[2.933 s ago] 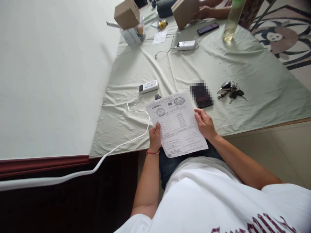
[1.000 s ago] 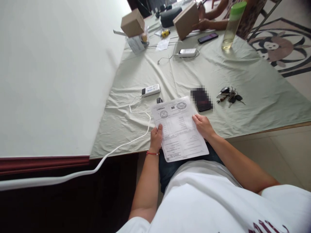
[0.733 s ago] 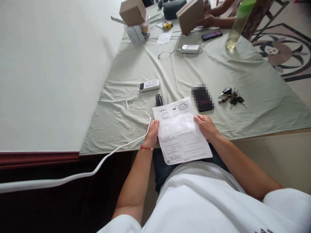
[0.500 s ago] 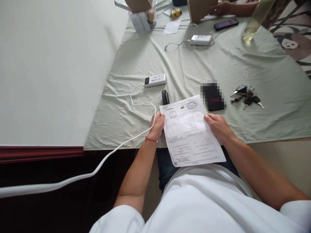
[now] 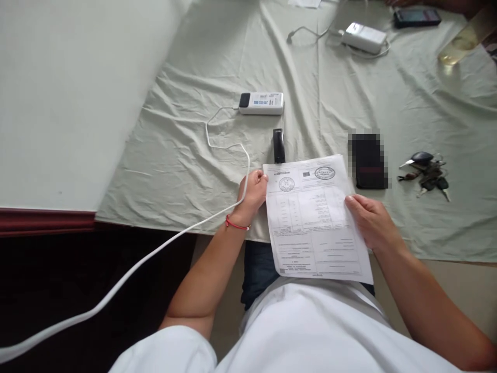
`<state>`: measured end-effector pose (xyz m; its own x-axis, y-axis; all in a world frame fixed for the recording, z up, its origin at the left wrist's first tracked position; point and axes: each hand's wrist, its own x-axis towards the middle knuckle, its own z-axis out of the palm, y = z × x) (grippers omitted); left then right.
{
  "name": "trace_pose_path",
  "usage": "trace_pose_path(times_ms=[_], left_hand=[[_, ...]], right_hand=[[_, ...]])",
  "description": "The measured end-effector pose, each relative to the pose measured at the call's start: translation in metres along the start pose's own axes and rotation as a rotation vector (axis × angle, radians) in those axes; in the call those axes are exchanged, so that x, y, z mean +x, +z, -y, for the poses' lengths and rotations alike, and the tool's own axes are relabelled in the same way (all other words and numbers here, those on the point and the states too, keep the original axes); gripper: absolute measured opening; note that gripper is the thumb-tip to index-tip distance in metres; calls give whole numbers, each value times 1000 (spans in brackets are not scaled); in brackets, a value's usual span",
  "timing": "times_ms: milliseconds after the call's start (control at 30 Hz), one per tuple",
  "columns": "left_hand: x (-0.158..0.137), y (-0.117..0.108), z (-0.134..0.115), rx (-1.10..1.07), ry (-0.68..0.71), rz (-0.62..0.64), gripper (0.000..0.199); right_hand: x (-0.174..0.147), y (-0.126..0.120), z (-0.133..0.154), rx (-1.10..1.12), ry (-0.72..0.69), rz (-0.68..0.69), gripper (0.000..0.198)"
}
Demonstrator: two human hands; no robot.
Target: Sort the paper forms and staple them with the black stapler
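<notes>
A printed sheet of paper [image 5: 310,223] with stamps and table lines is held between my two hands over the table's front edge. My left hand [image 5: 254,191] pinches its upper left side, with a red string bracelet on the wrist. On the opposite side, my right hand [image 5: 368,217] grips the right edge, thumb on top. Whether it is one sheet or several, I cannot tell. Just beyond the top edge of the paper lies a small black stapler-like object [image 5: 278,145], its near end partly covered. A white cable [image 5: 194,225] passes across my left wrist.
Behind the paper lies a white power bank [image 5: 261,103] on the cable. To the right are a black phone [image 5: 368,160] and a bunch of keys [image 5: 429,173]. Another white device [image 5: 364,37], a second phone [image 5: 417,18] and a bottle [image 5: 458,49] stand farther back on the cloth [image 5: 174,171].
The view has tilted down and closer, so the far box and the person's hand at the back have mostly left the frame. Both hands still hold the paper in the same grip.
</notes>
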<state>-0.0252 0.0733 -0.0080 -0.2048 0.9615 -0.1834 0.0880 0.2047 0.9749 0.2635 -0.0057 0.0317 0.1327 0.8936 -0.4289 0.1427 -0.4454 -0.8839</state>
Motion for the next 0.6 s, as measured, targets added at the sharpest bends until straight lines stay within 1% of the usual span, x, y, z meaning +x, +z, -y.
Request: trace_pose_path(times_ms=[100,167,200,300,400,433,500,600], left_hand=[[15,2,-7,98,117,-23,4],[27,3,-11,132,163,3,17],[32,3,-12,145,167,50,18],[46,0,-14,121,140,203,15],[51,-7,-15,37,99,292,13],[51,-10,-16,16,92,312,12],[48,-17,-19,-3,73,312,10],[42,-22,-24,6,18,296,10]], right_hand=[[0,1,5,4,35,-22,31],[1,1,7,-22,42,-26,32],[2,0,6,-39,42,-30,33],[5,-5,3,-139,16,-54,35],[5,-10,-2,-324,-45,-86,40],[5,-11,-3,-379,-66,-94,43],[3,-11,-5,-444,-96,-113,47],[-1,-10,-7,-450,-111,-138,50]])
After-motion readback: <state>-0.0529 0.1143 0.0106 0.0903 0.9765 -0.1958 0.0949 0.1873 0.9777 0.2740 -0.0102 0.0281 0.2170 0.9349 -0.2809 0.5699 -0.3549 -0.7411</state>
